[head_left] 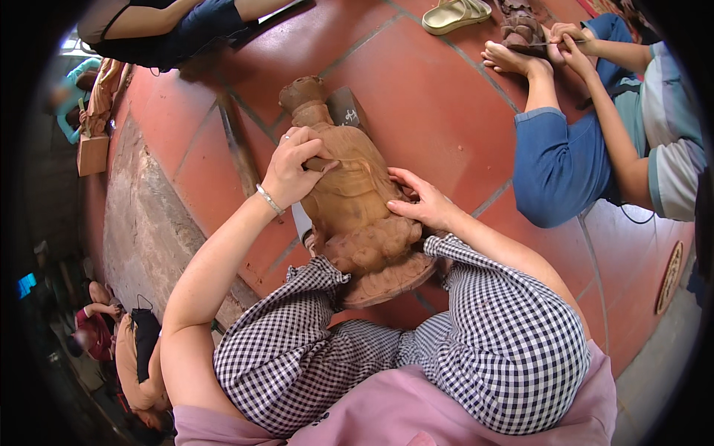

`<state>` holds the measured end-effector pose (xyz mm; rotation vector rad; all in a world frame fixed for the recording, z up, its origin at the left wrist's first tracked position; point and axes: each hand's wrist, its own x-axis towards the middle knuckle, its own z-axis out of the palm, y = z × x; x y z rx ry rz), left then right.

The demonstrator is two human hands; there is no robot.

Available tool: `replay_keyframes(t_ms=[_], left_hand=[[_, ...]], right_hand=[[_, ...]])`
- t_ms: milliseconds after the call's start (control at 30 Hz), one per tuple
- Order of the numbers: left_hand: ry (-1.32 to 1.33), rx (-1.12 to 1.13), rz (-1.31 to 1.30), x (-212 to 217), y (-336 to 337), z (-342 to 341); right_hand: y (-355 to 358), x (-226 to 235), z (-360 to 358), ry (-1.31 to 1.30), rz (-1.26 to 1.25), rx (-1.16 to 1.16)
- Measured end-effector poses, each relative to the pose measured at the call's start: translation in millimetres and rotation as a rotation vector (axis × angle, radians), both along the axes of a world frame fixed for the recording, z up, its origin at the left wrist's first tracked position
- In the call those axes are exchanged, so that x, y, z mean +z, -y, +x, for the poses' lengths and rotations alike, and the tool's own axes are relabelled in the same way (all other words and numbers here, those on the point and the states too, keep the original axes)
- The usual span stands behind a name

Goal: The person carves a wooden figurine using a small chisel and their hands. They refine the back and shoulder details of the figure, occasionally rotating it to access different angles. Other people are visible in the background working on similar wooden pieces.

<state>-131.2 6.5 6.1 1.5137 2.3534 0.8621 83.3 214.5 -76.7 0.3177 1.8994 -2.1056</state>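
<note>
A brown carved wooden statue (348, 189) of a seated figure lies tilted back between my knees. Its round base (394, 282) is toward me and its head (303, 93) points away. My left hand (296, 160), with a bracelet at the wrist, pinches a small brown piece (318, 164) that looks like folded sandpaper against the statue's chest. Against the statue's right side lies my right hand (425, 201), thumb and fingers spread on the surface. Beneath the statue's upper part a dark block (345, 110) with pale marks shows partly.
A long wooden bar (239, 145) lies left on the red tile floor (439, 97). At right, a seated person (595, 141) works on another carving (520, 33). A sandal (455, 15) lies at the far side. Other people sit at far left and lower left.
</note>
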Motion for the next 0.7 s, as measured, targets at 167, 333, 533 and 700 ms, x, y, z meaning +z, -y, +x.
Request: replay_keyframes(t_ms=[167, 333, 533, 700], left_hand=[[-0.103, -0.196, 0.071, -7, -32, 2], [0.013, -0.125, 0.092, -6, 2, -19], [-0.099, -0.207, 0.027, -5, -33, 2], [-0.092, -0.111, 0.040, -3, -8, -4]], right_hand=[[5, -15, 3, -0.008, -0.087, -0.042], [4, -10, 4, 0.022, -0.007, -0.046], [4, -12, 1, 0.009, -0.037, -0.035], [5, -12, 3, 0.007, 0.014, -0.051]])
